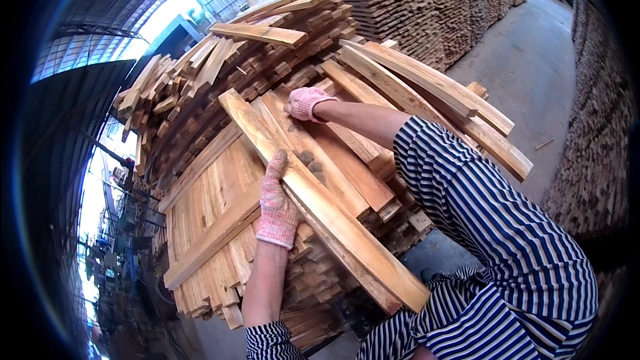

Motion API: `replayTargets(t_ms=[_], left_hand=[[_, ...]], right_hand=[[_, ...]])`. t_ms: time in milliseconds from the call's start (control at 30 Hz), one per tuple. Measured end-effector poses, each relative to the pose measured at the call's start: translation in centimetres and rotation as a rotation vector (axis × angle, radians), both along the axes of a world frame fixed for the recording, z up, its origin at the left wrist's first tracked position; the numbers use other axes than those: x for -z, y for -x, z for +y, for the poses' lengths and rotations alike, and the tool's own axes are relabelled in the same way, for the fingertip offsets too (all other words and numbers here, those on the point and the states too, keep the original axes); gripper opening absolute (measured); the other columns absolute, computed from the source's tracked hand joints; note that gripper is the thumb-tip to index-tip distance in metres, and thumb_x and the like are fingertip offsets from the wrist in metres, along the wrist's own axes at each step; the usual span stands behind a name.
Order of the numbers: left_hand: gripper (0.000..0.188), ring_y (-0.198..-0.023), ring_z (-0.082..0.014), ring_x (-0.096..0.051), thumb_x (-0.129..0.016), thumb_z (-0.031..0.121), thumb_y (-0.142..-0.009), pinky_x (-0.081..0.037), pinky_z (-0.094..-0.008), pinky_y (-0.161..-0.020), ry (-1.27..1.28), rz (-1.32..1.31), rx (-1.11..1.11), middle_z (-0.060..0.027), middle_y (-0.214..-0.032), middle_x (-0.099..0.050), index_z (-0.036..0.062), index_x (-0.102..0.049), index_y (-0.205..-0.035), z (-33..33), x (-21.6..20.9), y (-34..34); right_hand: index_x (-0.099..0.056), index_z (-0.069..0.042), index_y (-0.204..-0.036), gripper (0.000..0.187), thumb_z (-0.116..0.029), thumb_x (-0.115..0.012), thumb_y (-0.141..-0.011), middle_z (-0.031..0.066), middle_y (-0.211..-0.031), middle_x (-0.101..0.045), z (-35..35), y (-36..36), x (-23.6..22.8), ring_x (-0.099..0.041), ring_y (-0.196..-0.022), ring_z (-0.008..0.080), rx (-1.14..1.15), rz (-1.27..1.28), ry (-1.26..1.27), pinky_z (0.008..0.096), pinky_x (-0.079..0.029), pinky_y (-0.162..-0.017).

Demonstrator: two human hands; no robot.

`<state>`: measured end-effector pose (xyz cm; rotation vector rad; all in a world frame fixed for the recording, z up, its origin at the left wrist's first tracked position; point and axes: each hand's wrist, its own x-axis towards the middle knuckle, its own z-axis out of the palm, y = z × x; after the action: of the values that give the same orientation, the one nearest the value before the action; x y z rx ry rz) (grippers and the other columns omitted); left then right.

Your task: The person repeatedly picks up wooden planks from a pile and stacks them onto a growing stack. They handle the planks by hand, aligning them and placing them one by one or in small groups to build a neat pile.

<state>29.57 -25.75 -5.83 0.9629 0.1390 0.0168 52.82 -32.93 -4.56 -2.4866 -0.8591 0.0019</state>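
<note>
My left hand (277, 208), in a pink-and-white knit glove, is closed around a long pale wooden plank (357, 237). Its thumb lies on the near side, and darkened fingertips show past the far edge. The plank slants from the upper left down towards my lap, with a second wood edge along its underside. Just beyond it lies another plank (337, 177). My right hand (309, 104), gloved alike, is curled at that plank's right edge near its far end; its fingers are partly hidden. Both planks are over a stack of boards.
Neat boards with a crosspiece (213, 247) lie at left. A loose heap of planks (260, 33) rises behind. Several long boards (433, 87) jut out at right, over a concrete floor (520, 73). Tall timber stacks (427, 7) line the back and right side.
</note>
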Motion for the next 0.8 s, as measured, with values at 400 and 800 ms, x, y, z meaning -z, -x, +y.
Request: replayTargets(t_ms=[400,800], left_hand=[[0.049,-0.091,-0.0300,-0.067,-0.068,0.039,-0.091,-0.059,-0.0438,-0.081,0.038,0.092,-0.009,-0.0170,-0.101,-0.066,-0.0033,-0.058,-0.114,0.9,-0.5,0.8],[0.052,-0.094,-0.0310,-0.066,-0.070,0.038,-0.090,-0.057,-0.0458,-0.083,-0.003,0.050,-0.020,-0.0162,-0.104,-0.065,-0.0021,-0.054,-0.120,0.1,-0.4,1.0]], right_hand=[[-0.061,-0.002,-0.117,0.032,-0.014,-0.064,-0.088,0.0164,-0.104,-0.067,-10.1,3.1,3.7,-0.070,-0.094,0.0332,0.512,-0.179,0.218,0.0428,-0.060,-0.075],[-0.064,-0.002,-0.109,0.037,-0.032,-0.049,-0.096,0.0252,-0.098,-0.067,-6.5,4.4,3.3,-0.068,-0.095,0.0384,0.018,-0.046,0.038,0.0482,-0.053,-0.083]])
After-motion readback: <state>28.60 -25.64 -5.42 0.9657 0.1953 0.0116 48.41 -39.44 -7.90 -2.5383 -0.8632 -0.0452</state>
